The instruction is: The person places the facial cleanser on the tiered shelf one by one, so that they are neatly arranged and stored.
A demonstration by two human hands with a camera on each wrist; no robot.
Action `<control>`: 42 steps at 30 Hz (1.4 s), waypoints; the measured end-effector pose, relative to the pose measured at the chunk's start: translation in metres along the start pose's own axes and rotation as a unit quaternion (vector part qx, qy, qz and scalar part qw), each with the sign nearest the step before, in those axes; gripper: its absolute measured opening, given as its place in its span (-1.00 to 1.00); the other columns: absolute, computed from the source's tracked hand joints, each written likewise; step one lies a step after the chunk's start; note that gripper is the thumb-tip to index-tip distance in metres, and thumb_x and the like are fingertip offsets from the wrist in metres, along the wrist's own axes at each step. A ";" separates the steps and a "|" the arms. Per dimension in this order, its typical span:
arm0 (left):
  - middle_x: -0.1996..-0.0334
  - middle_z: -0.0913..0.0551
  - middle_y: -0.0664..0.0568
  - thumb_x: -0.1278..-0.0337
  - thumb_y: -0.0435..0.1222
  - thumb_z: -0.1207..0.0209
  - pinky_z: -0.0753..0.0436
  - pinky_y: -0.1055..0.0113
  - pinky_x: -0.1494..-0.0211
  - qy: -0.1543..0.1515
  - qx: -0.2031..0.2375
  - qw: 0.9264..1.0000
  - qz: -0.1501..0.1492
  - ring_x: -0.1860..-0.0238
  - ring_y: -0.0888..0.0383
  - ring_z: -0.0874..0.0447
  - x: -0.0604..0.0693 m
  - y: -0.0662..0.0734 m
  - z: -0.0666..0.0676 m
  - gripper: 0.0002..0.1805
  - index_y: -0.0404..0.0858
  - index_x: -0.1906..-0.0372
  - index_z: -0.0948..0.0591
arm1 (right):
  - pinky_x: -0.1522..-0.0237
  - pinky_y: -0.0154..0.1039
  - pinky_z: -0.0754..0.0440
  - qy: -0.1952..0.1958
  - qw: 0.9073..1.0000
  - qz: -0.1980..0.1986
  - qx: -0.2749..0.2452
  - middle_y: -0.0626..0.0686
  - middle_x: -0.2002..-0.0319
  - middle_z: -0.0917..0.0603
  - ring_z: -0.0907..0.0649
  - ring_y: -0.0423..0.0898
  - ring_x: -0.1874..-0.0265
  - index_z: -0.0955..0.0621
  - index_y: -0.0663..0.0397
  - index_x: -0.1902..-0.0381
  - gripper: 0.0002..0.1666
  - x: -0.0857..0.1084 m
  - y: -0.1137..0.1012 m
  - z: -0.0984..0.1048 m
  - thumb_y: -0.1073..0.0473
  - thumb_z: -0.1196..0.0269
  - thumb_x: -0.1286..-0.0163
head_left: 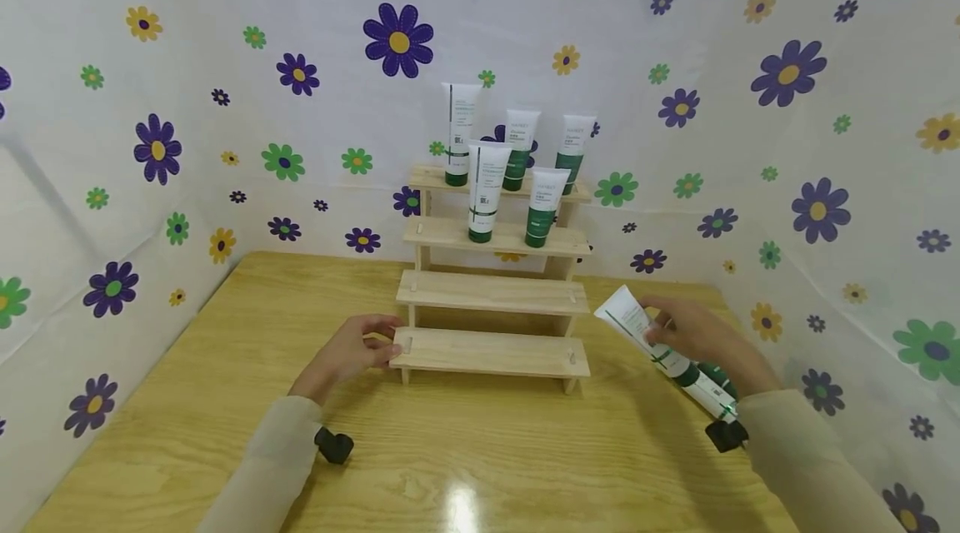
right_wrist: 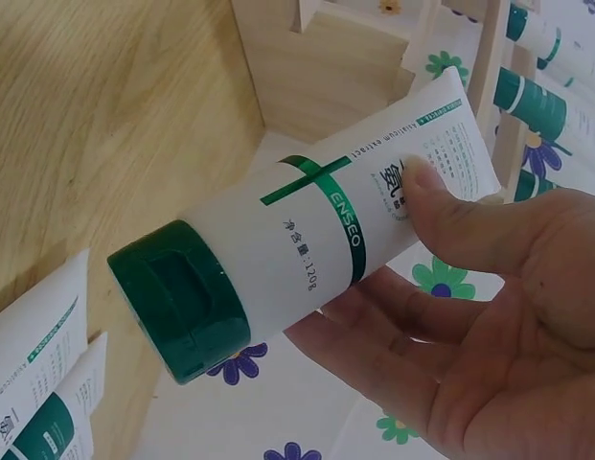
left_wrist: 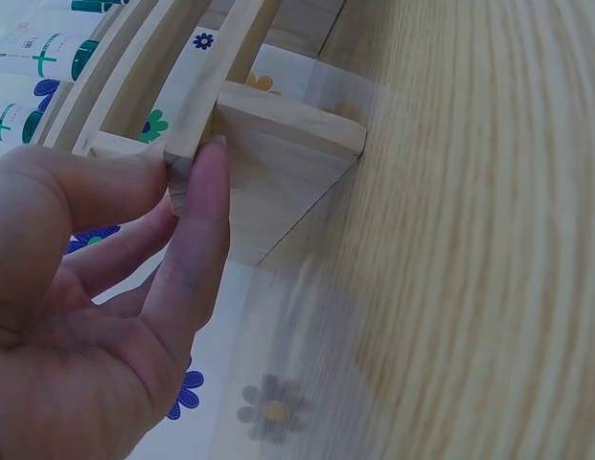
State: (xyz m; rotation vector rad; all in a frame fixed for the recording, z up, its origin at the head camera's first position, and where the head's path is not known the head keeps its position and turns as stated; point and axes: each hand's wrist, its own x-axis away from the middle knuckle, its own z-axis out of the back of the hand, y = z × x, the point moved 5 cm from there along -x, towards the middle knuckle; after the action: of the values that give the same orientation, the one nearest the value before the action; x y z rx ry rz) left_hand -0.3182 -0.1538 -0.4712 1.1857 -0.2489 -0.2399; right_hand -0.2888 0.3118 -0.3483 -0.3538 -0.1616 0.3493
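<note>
A stepped wooden rack [head_left: 491, 352] stands on the table. My left hand [head_left: 358, 350] pinches the left end of its lowest shelf; in the left wrist view the thumb and fingers of this hand [left_wrist: 115, 278] hold the shelf edge [left_wrist: 196, 125]. Right of the rack, my right hand [head_left: 686, 331] holds a white tube [head_left: 636, 321] with a green cap, tilted, cap end down to the right. In the right wrist view the tube [right_wrist: 326, 211] lies between thumb and fingers of the hand [right_wrist: 489, 326]. Tubes stand upright on the two upper shelves, such as one [head_left: 487, 191] on the second from top.
More tubes [head_left: 711, 396] lie on the table [head_left: 450, 450] beneath my right forearm; some [right_wrist: 38, 355] show at the lower left of the right wrist view. A white cloth [head_left: 330, 100] with flowers hangs behind the rack and along both sides.
</note>
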 end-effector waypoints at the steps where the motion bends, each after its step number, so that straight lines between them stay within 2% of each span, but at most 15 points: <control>1: -0.17 -0.57 -0.35 -0.38 -0.41 -0.26 -0.83 0.18 0.06 -0.002 0.001 1.000 0.001 0.08 0.08 -0.75 0.000 0.000 0.000 -0.46 -0.41 -0.39 -0.46 | 0.25 -0.01 -0.74 0.004 1.000 0.004 0.000 0.30 0.16 -0.74 -0.70 0.07 0.26 -0.43 0.32 -0.35 -0.43 0.000 -0.001 0.000 0.28 -0.29 -0.45; 5: -0.18 -0.56 -0.36 -0.37 -0.41 -0.26 -0.83 0.15 0.05 -0.002 0.009 1.000 0.005 0.08 0.08 -0.75 0.000 -0.001 -0.001 -0.45 -0.42 -0.40 -0.45 | 0.27 -0.02 -0.73 0.026 0.999 0.030 -0.007 0.31 0.18 -0.74 -0.71 0.06 0.27 -0.41 0.38 -0.38 -0.41 -0.004 -0.006 0.003 0.31 -0.27 -0.46; 9: -0.18 -0.56 -0.35 -0.37 -0.41 -0.27 -0.83 0.15 0.05 0.000 0.012 1.000 0.008 0.08 0.08 -0.75 -0.001 -0.004 -0.001 -0.45 -0.40 -0.40 -0.46 | 0.26 0.04 -0.77 0.045 0.998 0.051 -0.019 0.35 0.17 -0.74 -0.76 0.14 0.25 -0.39 0.39 -0.41 -0.36 -0.009 -0.014 0.006 0.34 -0.28 -0.44; 14: -0.16 -0.58 -0.33 -0.36 -0.41 -0.28 -0.83 0.18 0.07 0.000 0.010 1.000 0.013 0.07 0.07 -0.76 -0.003 -0.006 -0.001 -0.46 -0.38 -0.39 -0.48 | 0.27 0.04 -0.78 0.051 0.997 0.044 -0.022 0.34 0.19 -0.74 -0.77 0.14 0.26 -0.41 0.35 -0.39 -0.39 -0.013 -0.023 0.009 0.31 -0.29 -0.45; 21: -0.16 -0.58 -0.34 -0.38 -0.41 -0.26 -0.83 0.15 0.06 -0.001 0.002 1.000 0.005 0.08 0.08 -0.76 -0.003 -0.005 0.000 -0.46 -0.39 -0.39 -0.47 | 0.12 0.16 -0.76 0.079 0.996 0.031 -0.019 0.33 0.13 -0.75 -0.76 0.17 0.19 -0.45 0.31 -0.36 -0.43 -0.022 -0.037 0.013 0.24 -0.30 -0.47; 29: -0.17 -0.58 -0.31 -0.38 -0.41 -0.26 -0.83 0.16 0.04 0.003 0.003 1.000 0.018 0.08 0.08 -0.75 -0.001 -0.006 0.001 -0.47 -0.36 -0.39 -0.48 | 0.06 0.24 -0.74 0.133 0.989 0.034 -0.058 0.38 0.08 -0.73 -0.74 0.29 0.10 -0.45 0.26 -0.35 -0.46 -0.030 -0.049 0.014 0.24 -0.29 -0.49; 37: -0.17 -0.56 -0.32 -0.38 -0.39 -0.26 -0.83 0.15 0.03 -0.001 0.005 1.000 0.006 0.07 0.09 -0.76 -0.001 -0.006 0.001 -0.47 -0.37 -0.39 -0.48 | -0.02 0.31 -0.67 0.188 0.978 0.033 -0.086 0.39 0.01 -0.71 -0.71 0.35 0.03 -0.42 0.18 -0.40 -0.45 -0.038 -0.061 0.013 0.24 -0.26 -0.51; 42: -0.16 -0.57 -0.32 -0.38 -0.40 -0.27 -0.83 0.15 0.04 0.001 0.005 1.000 0.005 0.07 0.08 -0.76 -0.002 -0.005 0.001 -0.47 -0.37 -0.39 -0.48 | -0.11 0.34 -0.64 0.206 0.972 0.032 -0.107 0.38 -0.04 -0.71 -0.71 0.37 -0.03 -0.41 0.16 -0.42 -0.42 -0.043 -0.066 0.014 0.23 -0.27 -0.51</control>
State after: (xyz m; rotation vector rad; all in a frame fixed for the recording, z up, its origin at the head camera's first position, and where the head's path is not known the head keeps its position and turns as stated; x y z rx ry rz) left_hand -0.3207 -0.1555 -0.4758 1.1936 -0.2549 -0.2297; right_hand -0.3116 0.2424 -0.3156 -0.6385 0.2223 0.3166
